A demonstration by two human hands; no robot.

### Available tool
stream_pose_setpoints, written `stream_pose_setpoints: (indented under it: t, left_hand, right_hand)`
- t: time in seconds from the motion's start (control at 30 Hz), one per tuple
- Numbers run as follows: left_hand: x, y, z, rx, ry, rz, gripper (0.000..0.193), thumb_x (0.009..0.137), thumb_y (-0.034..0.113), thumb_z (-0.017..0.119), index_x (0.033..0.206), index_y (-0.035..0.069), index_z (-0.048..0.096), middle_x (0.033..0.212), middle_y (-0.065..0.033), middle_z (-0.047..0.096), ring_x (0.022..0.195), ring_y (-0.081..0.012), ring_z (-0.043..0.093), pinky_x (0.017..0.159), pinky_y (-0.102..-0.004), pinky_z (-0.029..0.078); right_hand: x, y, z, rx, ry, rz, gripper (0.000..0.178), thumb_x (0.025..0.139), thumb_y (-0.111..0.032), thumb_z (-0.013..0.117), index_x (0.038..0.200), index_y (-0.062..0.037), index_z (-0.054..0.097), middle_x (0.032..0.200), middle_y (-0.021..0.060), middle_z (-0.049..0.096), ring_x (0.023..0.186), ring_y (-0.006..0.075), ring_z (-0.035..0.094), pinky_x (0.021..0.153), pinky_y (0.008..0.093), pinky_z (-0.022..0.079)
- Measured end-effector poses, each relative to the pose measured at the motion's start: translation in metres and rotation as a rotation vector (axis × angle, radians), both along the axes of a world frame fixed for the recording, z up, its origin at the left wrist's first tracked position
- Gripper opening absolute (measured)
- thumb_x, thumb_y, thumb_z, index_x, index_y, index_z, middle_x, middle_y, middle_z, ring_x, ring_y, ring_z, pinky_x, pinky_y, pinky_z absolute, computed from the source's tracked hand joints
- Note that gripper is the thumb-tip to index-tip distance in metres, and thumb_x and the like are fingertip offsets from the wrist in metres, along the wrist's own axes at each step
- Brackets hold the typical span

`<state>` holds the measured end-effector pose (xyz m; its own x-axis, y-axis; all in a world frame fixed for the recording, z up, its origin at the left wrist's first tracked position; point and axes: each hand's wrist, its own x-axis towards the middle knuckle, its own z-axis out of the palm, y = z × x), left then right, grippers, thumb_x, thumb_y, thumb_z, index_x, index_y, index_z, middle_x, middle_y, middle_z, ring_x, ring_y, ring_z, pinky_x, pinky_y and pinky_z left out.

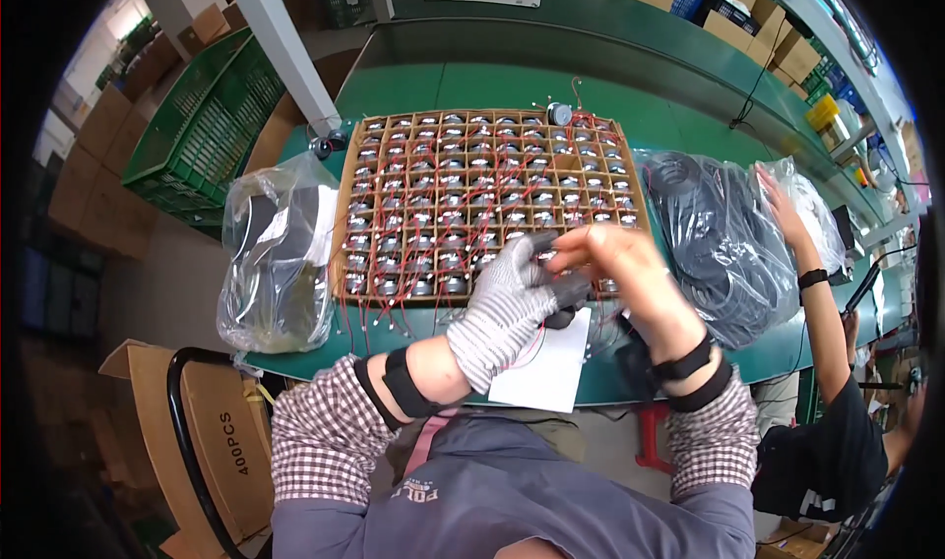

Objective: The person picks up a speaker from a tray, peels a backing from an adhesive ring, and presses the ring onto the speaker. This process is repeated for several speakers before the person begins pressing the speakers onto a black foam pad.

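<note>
Over the near edge of a divided cardboard tray (pixel 342 215), my two hands meet. My left hand (pixel 507 308), in a grey striped glove with dark fingertips, is closed. A small dark round part (pixel 561 319) shows under its thumb, partly hidden by the glove. My bare right hand (pixel 625 269) reaches to the glove's fingertips, its fingers bent together and slightly blurred. What they pinch, if anything, is too small to make out. The tray's cells hold many round black parts with red wires (pixel 479 205), resembling small speakers. One loose round part (pixel 559 114) rests on the tray's far edge.
Clear plastic bags of black parts lie left (pixel 276 254) and right (pixel 724 234) of the tray. White paper (pixel 551 367) lies below my hands on the green table (pixel 413 338). At right, another person's hand (pixel 783 210) touches the right-hand bags. A cardboard box (pixel 212 441) stands lower left.
</note>
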<state>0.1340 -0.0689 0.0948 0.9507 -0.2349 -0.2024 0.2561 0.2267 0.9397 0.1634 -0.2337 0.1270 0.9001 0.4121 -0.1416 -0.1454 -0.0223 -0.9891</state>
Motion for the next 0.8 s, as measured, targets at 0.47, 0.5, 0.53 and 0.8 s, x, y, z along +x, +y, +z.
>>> stream_pose_setpoints:
  t: [0.47, 0.5, 0.53, 0.8]
  left_hand:
    - [0.166, -0.036, -0.014, 0.017, 0.221, -0.201, 0.016, 0.082, 0.013, 0.062, 0.092, 0.001, 0.058, 0.073, -0.0067, 0.060, 0.061, -0.0127, 0.058, 0.046, -0.0222, 0.049]
    - [0.171, -0.034, -0.016, 0.020, 0.230, -0.201, 0.016, 0.082, 0.013, 0.062, 0.092, 0.001, 0.058, 0.073, -0.0067, 0.060, 0.061, -0.0127, 0.058, 0.046, -0.0222, 0.049]
    - [0.176, -0.032, -0.018, 0.051, 0.219, -0.160, 0.016, 0.082, 0.014, 0.062, 0.091, 0.002, 0.058, 0.073, -0.0068, 0.060, 0.060, -0.0132, 0.059, 0.045, -0.0221, 0.049]
    - [0.191, -0.036, -0.019, 0.504, 0.056, -0.045, 0.023, 0.079, 0.018, 0.065, 0.093, 0.001, 0.059, 0.071, -0.0096, 0.061, 0.061, -0.0180, 0.061, 0.050, -0.0283, 0.050]
  right_hand:
    - [0.182, -0.028, -0.043, -1.069, -0.434, -0.047, 0.022, 0.072, -0.026, 0.066, 0.074, -0.0036, 0.063, 0.077, 0.0148, 0.064, 0.078, 0.0297, 0.062, 0.070, 0.0383, 0.048]
    - [0.183, -0.027, -0.044, -1.090, -0.463, -0.026, 0.022, 0.073, -0.025, 0.065, 0.074, -0.0032, 0.063, 0.078, 0.0151, 0.064, 0.079, 0.0298, 0.062, 0.071, 0.0384, 0.048]
    - [0.183, -0.027, -0.048, -1.087, -0.456, -0.022, 0.022, 0.073, -0.025, 0.065, 0.074, -0.0032, 0.063, 0.078, 0.0151, 0.064, 0.079, 0.0298, 0.062, 0.071, 0.0384, 0.048]
    - [0.181, -0.053, -0.065, -0.635, -0.713, -0.104, 0.018, 0.083, -0.019, 0.058, 0.077, -0.0019, 0.056, 0.068, 0.0065, 0.056, 0.061, 0.0163, 0.054, 0.057, 0.0315, 0.044]
